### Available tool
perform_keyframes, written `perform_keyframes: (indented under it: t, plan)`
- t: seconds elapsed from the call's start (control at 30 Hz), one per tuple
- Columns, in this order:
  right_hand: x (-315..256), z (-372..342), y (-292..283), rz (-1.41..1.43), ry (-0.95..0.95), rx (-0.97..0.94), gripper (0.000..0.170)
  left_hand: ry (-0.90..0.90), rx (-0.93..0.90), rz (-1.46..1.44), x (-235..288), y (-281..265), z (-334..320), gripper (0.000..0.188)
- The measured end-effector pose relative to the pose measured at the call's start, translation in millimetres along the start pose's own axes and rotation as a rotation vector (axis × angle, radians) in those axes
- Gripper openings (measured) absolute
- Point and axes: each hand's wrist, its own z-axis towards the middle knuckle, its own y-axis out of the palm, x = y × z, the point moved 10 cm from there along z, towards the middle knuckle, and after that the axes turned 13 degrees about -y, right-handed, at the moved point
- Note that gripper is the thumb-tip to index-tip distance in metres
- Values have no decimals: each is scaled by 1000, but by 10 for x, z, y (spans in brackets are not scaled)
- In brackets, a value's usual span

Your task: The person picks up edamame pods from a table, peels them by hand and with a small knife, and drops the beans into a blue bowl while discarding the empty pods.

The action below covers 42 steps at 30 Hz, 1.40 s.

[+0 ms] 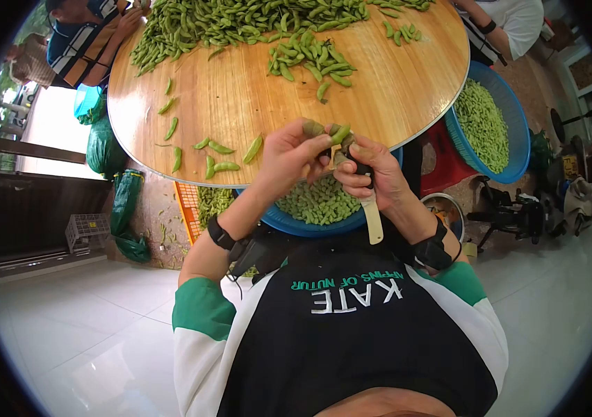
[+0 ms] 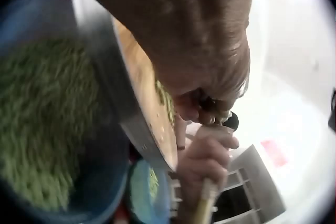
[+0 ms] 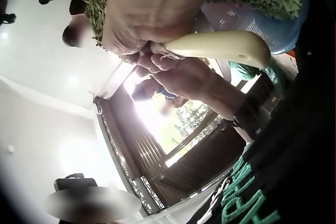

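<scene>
left hand [image 1: 290, 154]: grip pinching 1 plump pod [image 1: 341, 134] | right hand [image 1: 381, 169]: grip holding cream-handled tool [image 1: 374, 224] (smooth, rounded)

Table [image 1: 407, 87]: round, wood-grained, pale-rimmed
Pod heap [image 1: 219, 26]: spread across far side
Small pile [image 1: 304, 55]: close beside heap
Loose pods [image 1: 253, 149]: scattered along near left edge

passable: tabletop [image 1: 400, 87] right of small pod pile [image 1: 306, 57] | obstacle behind: large pod heap [image 1: 240, 24]

The round, light-brown wooden desk [image 1: 386, 87] looks smooth and glossy; the slender cream handle [image 1: 374, 221], smooth plastic; the round blue basket [image 1: 517, 132], plastic; the white floor tiles [image 1: 105, 316], glossy.
</scene>
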Motion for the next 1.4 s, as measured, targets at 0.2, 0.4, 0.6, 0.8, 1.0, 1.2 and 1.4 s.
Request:
perform_keyframes:
  t: [0.2, 0.4, 0.6, 0.8, 1.0, 1.2, 1.4]
  plan:
    - [79, 2, -20, 21, 33, -5, 22, 655, 292, 1301, 555, 413, -383, 16]
    - [86, -1, -11, 47, 11, -8, 23, 812, 369, 1326, 582, 471, -446, 12]
    - [-28, -20, -79, -194, -83, 11, 25, 57, 235, 341, 155, -72, -97, 12]
    - [-130, -54, -134, -453, -129, 21, 29, -98, 138, -7, -77, -44, -50, 14]
    - [-329, -71, -59, -1062, -384, 78, 26, 18, 304, 426, -6, -1, -163, 11]
    - [-468, -84, 45, -1265, -651, 5, 30, -47, 349, 485, -106, -31, -241, 11]
    - [-425, -52, -111, -1382, -588, 43, 18, -55, 385, 629, -153, -74, -269, 11]
